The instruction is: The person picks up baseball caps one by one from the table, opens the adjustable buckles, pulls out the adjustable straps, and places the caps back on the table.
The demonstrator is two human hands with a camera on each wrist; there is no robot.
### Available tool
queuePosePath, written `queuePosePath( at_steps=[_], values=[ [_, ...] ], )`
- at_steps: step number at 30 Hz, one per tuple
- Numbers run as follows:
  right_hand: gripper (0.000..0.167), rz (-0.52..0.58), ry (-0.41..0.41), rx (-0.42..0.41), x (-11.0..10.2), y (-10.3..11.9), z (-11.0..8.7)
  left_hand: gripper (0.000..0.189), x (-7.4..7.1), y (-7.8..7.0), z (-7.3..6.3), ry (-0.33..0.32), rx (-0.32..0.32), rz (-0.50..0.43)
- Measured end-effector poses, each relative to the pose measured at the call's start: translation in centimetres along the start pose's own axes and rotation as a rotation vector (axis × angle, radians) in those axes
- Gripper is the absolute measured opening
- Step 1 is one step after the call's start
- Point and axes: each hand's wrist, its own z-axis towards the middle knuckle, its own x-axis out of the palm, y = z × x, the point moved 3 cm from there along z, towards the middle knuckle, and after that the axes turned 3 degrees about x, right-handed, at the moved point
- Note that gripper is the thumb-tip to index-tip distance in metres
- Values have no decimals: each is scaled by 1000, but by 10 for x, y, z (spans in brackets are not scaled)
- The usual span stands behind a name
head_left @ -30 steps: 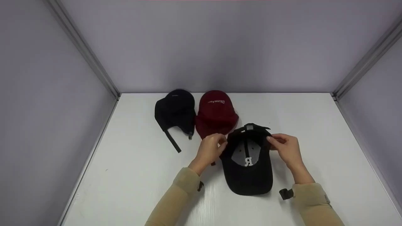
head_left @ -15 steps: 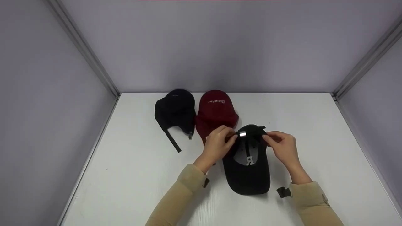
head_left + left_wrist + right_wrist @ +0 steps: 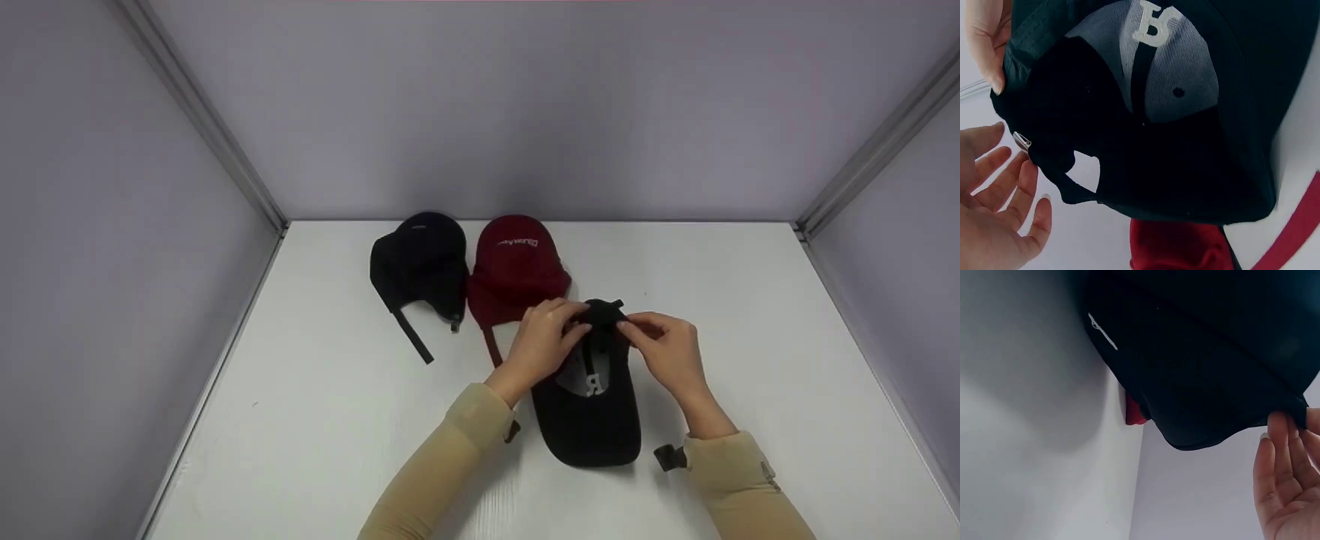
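Note:
A black baseball cap (image 3: 589, 431) lies with its hollow side up and its brim towards me, a white letter showing inside. My left hand (image 3: 546, 341) pinches the back strap of the cap, by the small metal buckle (image 3: 1022, 142) seen in the left wrist view. On the other side, my right hand (image 3: 667, 351) pinches the cap's rear edge between thumb and fingers. That same grip shows in the right wrist view, where the right hand (image 3: 1292, 478) holds the dark fabric's corner.
Behind the left hand lies a red cap (image 3: 517, 259) with white lettering, its strap trailing forward. A dark navy cap (image 3: 427, 259) sits beside it, with a loose strap (image 3: 412, 337). Grey panels (image 3: 480, 105) enclose the white table (image 3: 315, 420).
My left hand has moved right along the cap's back, from its left side to the strap. The right hand has shifted slightly left. The cap's back opening looks narrower.

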Motion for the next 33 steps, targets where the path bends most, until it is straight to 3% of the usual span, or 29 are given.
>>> queuePosePath(
  at_steps=[6,9,22,25,31,33],
  values=[
    [12,8,-3,5,5,-30,7,38,3,-1,2,76,-34,-51],
    [13,7,-1,-4,5,-34,7,42,3,-2,2,90,-31,-84],
    [15,-8,-2,-11,4,-41,8,54,-1,1,7,57,-8,-220],
    [14,-18,-6,-11,3,-43,9,47,-3,2,7,31,15,-230],
    [12,-50,-11,-13,3,-46,10,11,-8,3,5,-31,67,-204],
    [11,-62,-14,-20,2,-48,10,10,-11,4,4,-46,88,-176]
  ],
)
